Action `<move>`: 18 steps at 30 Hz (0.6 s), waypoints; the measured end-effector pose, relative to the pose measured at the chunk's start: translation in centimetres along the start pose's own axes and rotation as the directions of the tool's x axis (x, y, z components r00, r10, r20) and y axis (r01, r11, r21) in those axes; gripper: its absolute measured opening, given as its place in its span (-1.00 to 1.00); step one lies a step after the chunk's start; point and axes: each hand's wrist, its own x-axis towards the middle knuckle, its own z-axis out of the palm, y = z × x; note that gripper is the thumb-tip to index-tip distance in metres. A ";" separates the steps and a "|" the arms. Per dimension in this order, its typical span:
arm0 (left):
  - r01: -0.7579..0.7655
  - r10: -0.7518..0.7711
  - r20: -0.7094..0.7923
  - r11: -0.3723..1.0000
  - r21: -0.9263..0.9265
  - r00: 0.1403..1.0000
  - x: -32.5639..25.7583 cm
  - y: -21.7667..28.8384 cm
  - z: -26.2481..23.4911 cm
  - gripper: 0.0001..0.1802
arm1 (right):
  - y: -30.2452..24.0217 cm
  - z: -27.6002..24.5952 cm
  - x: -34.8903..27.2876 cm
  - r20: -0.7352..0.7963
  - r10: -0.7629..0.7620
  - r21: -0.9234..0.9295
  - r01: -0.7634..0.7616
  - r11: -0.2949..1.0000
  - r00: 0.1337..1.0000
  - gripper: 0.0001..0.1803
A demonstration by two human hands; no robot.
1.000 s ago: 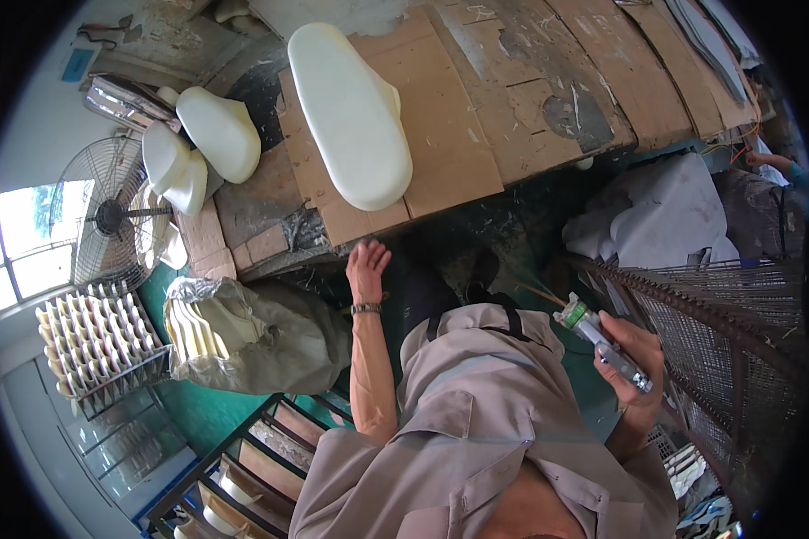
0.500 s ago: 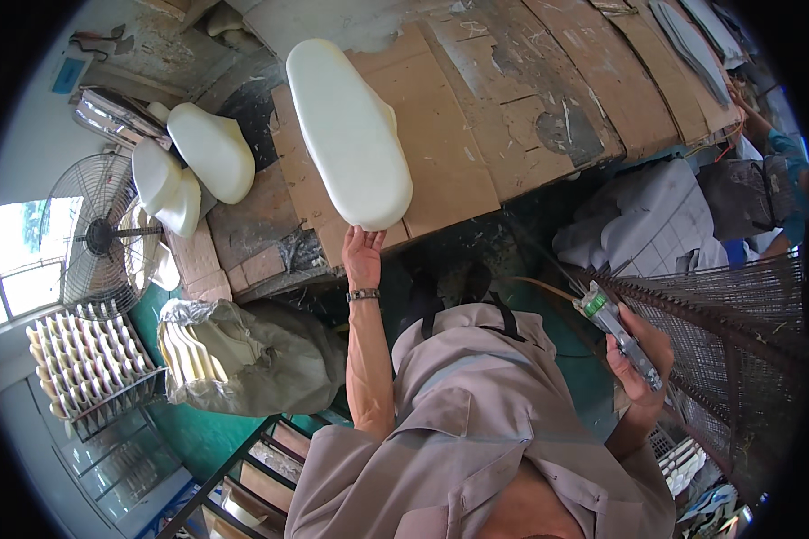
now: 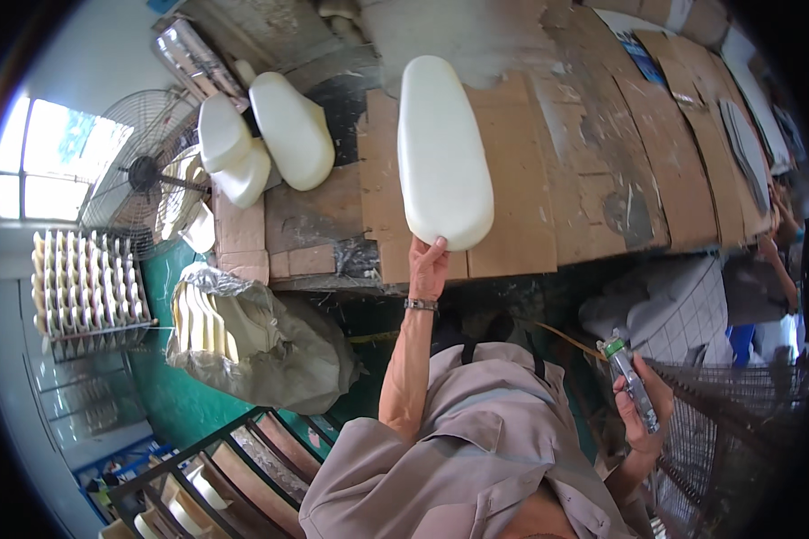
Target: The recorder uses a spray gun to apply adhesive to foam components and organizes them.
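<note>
A long white foam cushion (image 3: 442,153) lies on a workbench covered with brown cardboard sheets (image 3: 593,171). My left hand (image 3: 427,267) grips the cushion's near end, fingers curled over its edge; a bracelet sits on that wrist. My right hand (image 3: 643,404) is low at the right, away from the bench, holding a slim grey tool with a green tip (image 3: 627,379) upright beside a wire mesh cage (image 3: 737,431).
Several more white foam pieces (image 3: 261,144) lie at the bench's left end, near a standing fan (image 3: 144,180). Below them sits a plastic bag of foam parts (image 3: 252,332) and a wire rack (image 3: 85,283). Another person's arm (image 3: 777,251) shows at the far right.
My left hand has risen from the bench's front edge to the near end of the long cushion and taken hold of it. My right hand with the tool has sunk slightly.
</note>
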 end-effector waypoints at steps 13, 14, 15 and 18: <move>-0.383 0.397 0.115 0.915 -0.123 0.911 11.2 17.4 -9.3 -0.33 | -3.6 7.1 6.5 0.189 0.010 0.003 -0.011 1.000 0.982 -0.43; -0.402 0.415 0.105 0.907 -0.123 0.904 13.3 19.1 -10.7 -0.36 | -4.0 7.5 7.0 0.212 0.004 -0.018 -0.001 1.000 0.977 -0.43; -0.421 0.433 0.097 0.899 -0.121 0.896 15.1 20.7 -12.0 -0.40 | -4.0 7.9 7.2 0.206 0.007 -0.023 -0.002 1.000 0.978 -0.43; -0.397 0.408 0.066 0.908 -0.132 0.911 20.4 24.2 -17.5 -0.46 | -4.4 8.8 7.5 0.218 0.033 -0.027 -0.028 0.999 0.975 -0.43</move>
